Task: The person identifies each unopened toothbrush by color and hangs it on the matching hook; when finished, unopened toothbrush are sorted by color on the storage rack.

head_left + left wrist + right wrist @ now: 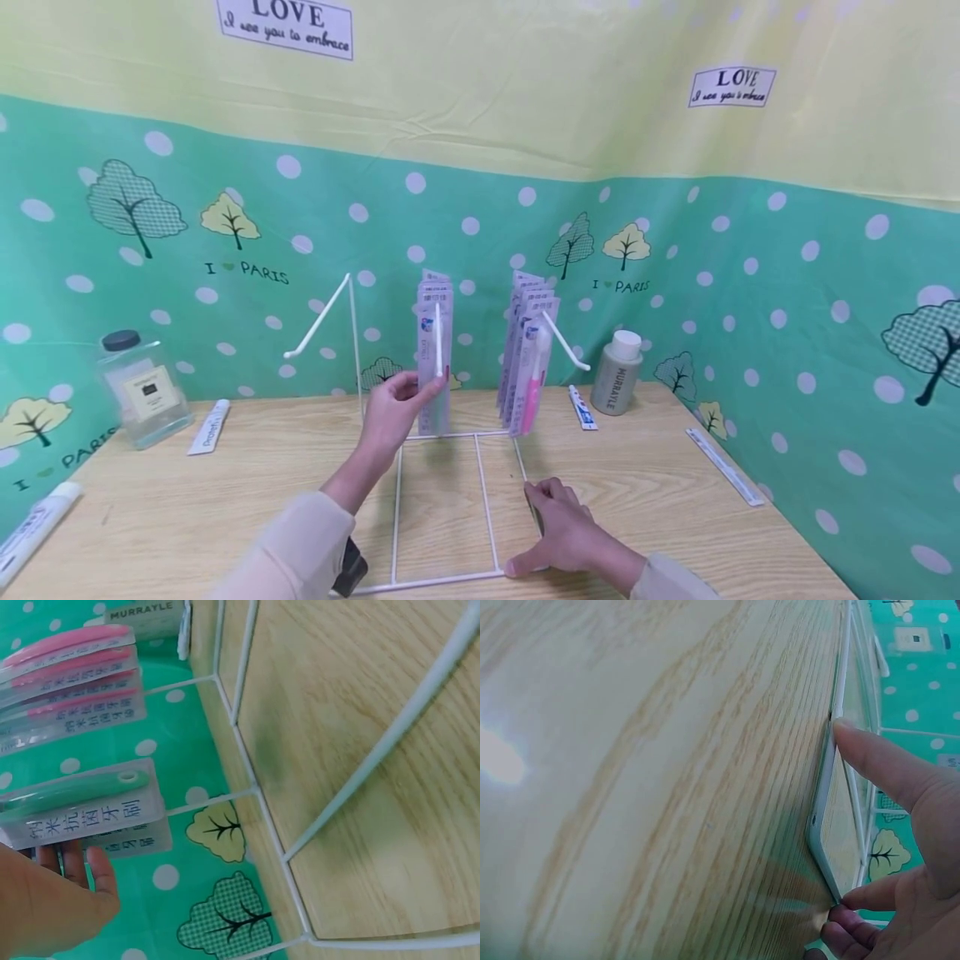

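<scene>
A white wire display rack (397, 510) stands on the wooden table with three hooks. My left hand (393, 408) pinches a packaged green toothbrush (82, 796) by its side, at the middle hook (438, 337). Another pack (135, 841) hangs behind it, partly hidden by my fingers. Several packaged pink toothbrushes (532, 375) hang in a row on the right hook (567, 343). The left hook (318, 318) carries nothing. At the rack's front right corner, my right hand (566, 527) grips the base wire, thumb on the front rail, fingers on the side rail.
A glass bottle (146, 396) and a toothpaste tube (209, 427) stand and lie at the back left. Another tube (33, 533) lies front left. Toward the right are a grey bottle (617, 372), a small tube (582, 408) and a long flat pack (725, 467). Fabric walls enclose the table.
</scene>
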The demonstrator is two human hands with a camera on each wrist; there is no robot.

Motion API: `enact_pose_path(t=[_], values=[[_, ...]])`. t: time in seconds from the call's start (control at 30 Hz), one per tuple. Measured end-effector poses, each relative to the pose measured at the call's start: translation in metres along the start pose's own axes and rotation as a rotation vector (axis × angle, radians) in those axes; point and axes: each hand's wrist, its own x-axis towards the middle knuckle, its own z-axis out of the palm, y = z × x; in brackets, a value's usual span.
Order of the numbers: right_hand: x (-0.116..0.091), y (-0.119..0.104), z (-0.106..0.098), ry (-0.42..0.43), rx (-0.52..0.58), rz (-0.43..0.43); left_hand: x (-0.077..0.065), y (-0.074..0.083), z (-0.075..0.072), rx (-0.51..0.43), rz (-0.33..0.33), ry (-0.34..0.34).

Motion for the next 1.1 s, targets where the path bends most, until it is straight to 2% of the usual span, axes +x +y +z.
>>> enact_pose_path(t=[0.23,0.43,0.73,0.9,1.0,1.1], values=[[0.001,0.0,-0.001,0.004,-0.009,0.009,-0.005,-0.009,-0.004,0.061,0.005,0.006],[0.002,0.001,-0.002,-0.003,-0.02,0.02,-0.014,-0.016,-0.01,0.139,0.0,-0.015],[0.002,0.005,-0.003,0.001,-0.059,-0.017,-0.023,-0.023,-0.028,0.332,0.033,0.002],[-0.001,0.007,-0.007,-0.001,0.007,-0.025,-0.025,-0.024,-0.036,0.367,0.039,-0.005],[-0.003,0.007,-0.012,0.046,0.067,-0.046,-0.027,-0.023,-0.039,0.378,0.045,-0.011],[-0.004,0.007,-0.019,0.152,0.076,-0.077,-0.027,-0.022,-0.042,0.392,0.066,-0.003]])
